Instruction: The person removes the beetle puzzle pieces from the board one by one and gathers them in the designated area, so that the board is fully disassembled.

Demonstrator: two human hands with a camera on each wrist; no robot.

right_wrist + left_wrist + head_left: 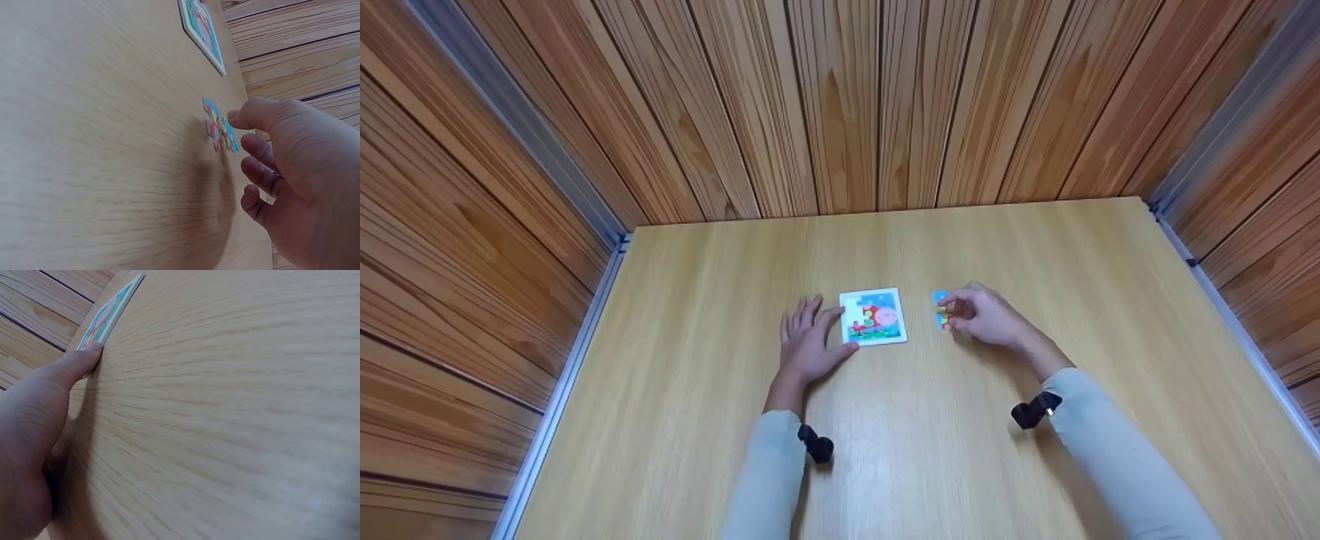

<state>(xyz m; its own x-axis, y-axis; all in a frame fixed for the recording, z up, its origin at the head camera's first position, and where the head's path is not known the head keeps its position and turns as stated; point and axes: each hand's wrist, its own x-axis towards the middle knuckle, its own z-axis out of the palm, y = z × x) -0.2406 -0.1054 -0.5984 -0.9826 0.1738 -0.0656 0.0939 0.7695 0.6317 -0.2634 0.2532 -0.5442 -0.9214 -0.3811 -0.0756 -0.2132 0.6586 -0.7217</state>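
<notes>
A square picture puzzle in a white frame [901, 330] lies on the table, showing a pink and red figure on blue and green, with a pale patch at its upper left. My left hand [808, 349] is spread flat at its left side, with thumb and index fingertip on the frame's edge. To the right of the frame are two loose jigsaw pieces; one, with red and yellow on blue [211, 115], lies beside a mostly blue piece [230, 136]. Over them hovers my right hand [990, 316], its fingers loosely bent and the thumb tip close to the pieces.
The light wooden table [720, 300] is bounded by wood-plank walls [847, 105] at the back and sides, with metal rails [562, 375] along its side edges. A small black camera [819, 448] sits on each wrist.
</notes>
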